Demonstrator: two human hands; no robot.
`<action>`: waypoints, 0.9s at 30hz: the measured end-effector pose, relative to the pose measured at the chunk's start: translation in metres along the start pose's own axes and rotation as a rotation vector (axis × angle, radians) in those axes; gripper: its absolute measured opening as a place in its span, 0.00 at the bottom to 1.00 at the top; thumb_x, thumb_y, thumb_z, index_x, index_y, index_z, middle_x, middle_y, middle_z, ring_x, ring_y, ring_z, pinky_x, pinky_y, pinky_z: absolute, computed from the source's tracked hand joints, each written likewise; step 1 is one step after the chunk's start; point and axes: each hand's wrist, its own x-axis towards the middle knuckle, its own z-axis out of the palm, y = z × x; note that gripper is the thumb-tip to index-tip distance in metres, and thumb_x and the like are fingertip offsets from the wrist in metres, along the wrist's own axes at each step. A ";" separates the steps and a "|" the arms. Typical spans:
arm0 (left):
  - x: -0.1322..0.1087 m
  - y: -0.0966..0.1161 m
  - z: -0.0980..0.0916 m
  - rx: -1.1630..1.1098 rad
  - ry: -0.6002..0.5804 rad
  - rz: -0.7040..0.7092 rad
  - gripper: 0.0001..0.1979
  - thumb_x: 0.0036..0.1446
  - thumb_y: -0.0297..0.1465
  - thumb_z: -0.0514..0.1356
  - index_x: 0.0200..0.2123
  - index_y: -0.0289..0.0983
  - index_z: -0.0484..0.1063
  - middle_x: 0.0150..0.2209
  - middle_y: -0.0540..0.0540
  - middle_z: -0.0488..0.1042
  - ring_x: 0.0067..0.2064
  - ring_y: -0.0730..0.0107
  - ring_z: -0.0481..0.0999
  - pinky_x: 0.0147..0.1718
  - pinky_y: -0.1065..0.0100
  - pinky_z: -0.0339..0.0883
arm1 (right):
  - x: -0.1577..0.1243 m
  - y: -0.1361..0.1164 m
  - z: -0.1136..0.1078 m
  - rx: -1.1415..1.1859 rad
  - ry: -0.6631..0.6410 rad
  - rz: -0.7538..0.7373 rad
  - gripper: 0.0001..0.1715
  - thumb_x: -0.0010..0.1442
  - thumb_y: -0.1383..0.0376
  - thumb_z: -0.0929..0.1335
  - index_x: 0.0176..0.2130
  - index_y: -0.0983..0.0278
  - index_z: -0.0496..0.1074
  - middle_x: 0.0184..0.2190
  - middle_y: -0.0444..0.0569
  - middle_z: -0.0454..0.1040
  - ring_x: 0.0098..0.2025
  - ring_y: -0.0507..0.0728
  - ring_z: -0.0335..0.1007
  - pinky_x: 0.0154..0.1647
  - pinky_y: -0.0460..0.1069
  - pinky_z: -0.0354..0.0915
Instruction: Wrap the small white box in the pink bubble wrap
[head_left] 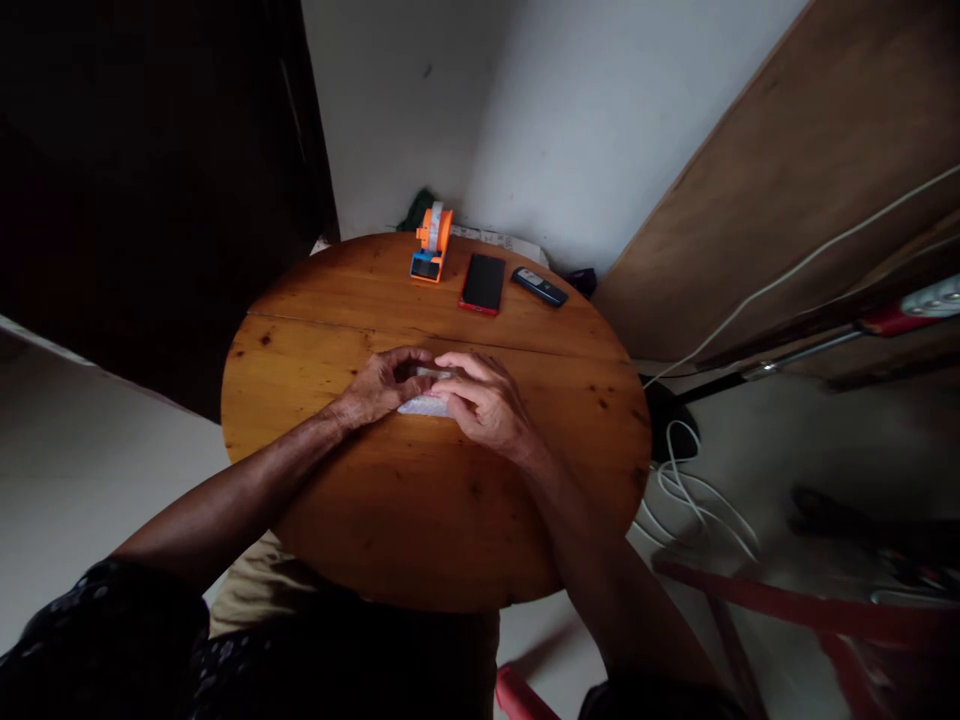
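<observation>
A small whitish packet (425, 405), with a textured, bubble-wrap-like surface, lies at the middle of the round wooden table. My left hand (382, 385) grips it from the left, thumb and fingers curved around its far side. From the right, my right hand (484, 400) closes on it with bent fingers. The fingertips of both hands nearly meet over the packet and cover much of it. What is inside the packet, if anything, cannot be made out.
On the far part of the wooden table (360, 510) stand an orange and blue tape dispenser (431, 245), a black phone with a red edge (482, 284) and a dark handset (540, 286). A wall rises behind. White cable (679, 480) lies coiled on the floor at right.
</observation>
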 end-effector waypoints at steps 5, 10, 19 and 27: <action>0.001 0.000 0.001 -0.003 0.006 -0.008 0.24 0.53 0.39 0.69 0.50 0.33 0.75 0.45 0.40 0.80 0.43 0.65 0.77 0.42 0.65 0.72 | 0.001 0.003 -0.001 0.118 0.099 0.074 0.14 0.63 0.68 0.66 0.40 0.58 0.81 0.53 0.51 0.77 0.54 0.61 0.75 0.57 0.60 0.70; -0.001 0.003 0.002 -0.023 0.011 -0.027 0.23 0.52 0.38 0.68 0.50 0.33 0.74 0.46 0.40 0.80 0.43 0.64 0.78 0.42 0.64 0.72 | 0.002 0.001 -0.001 0.177 0.076 0.083 0.10 0.63 0.67 0.67 0.36 0.59 0.80 0.51 0.53 0.78 0.54 0.61 0.76 0.56 0.61 0.70; 0.010 -0.012 -0.012 -0.154 0.302 -0.029 0.18 0.48 0.36 0.65 0.42 0.34 0.75 0.43 0.41 0.79 0.45 0.63 0.77 0.50 0.61 0.69 | 0.002 0.030 -0.009 0.206 0.391 0.405 0.08 0.62 0.63 0.67 0.34 0.60 0.77 0.45 0.52 0.80 0.48 0.60 0.77 0.53 0.59 0.71; 0.025 -0.020 -0.017 0.183 0.402 -0.047 0.15 0.51 0.26 0.57 0.40 0.33 0.79 0.36 0.44 0.80 0.40 0.64 0.77 0.46 0.63 0.72 | -0.002 0.042 0.000 0.150 0.438 0.390 0.10 0.64 0.60 0.67 0.37 0.61 0.77 0.43 0.53 0.80 0.48 0.62 0.77 0.54 0.61 0.70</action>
